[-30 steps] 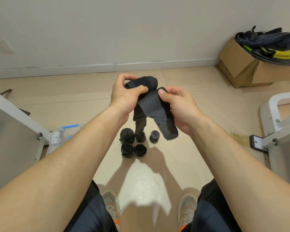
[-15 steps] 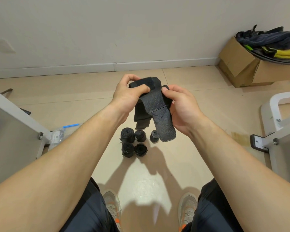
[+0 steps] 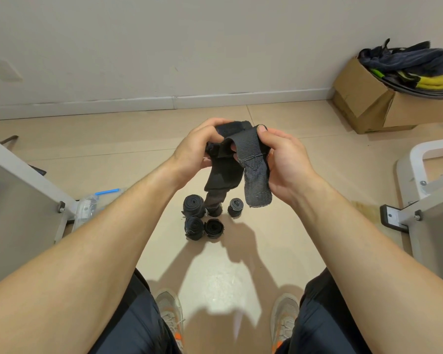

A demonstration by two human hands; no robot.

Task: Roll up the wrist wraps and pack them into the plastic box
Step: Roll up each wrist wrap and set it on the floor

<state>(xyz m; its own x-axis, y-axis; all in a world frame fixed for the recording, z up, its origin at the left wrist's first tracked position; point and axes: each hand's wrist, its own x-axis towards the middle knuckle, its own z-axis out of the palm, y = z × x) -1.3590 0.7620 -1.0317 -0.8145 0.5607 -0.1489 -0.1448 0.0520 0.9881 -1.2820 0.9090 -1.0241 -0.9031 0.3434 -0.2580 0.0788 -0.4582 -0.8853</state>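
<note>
The person holds a black wrist wrap [image 3: 250,145] in the air above the floor [image 3: 241,264], with both hands close together and curled on it. The left hand [image 3: 196,149] grips the bunched, partly wound end, and the right hand [image 3: 285,159] pinches the strap under its thumb. A rough-faced tail [image 3: 257,190] hangs below the right palm, and a second length droops from the left hand. The likeliest trouble is a slack or crooked roll: with two lengths hanging free, any easing of the left thumb could let the wound core spring open. The hook face of the tail could also catch on the fabric in the wrong place and skew the winding. A loose roll may then come undone on the floor or sit badly in the container. Below the hands, the rolled wraps [image 3: 193,206] stand clustered on the tiles. Four show plainly, and a fifth seems to sit behind the drooping length, but it cannot be made out for certain. The left hand's fingers cover the core, so how many turns are wound cannot be told. The plastic box [image 3: 86,209] lies well to the left, mostly hidden by a grey panel [image 3: 16,200] and the left forearm [image 3: 100,238]. Whether its lid is on, or what it holds, is unclear.
</note>
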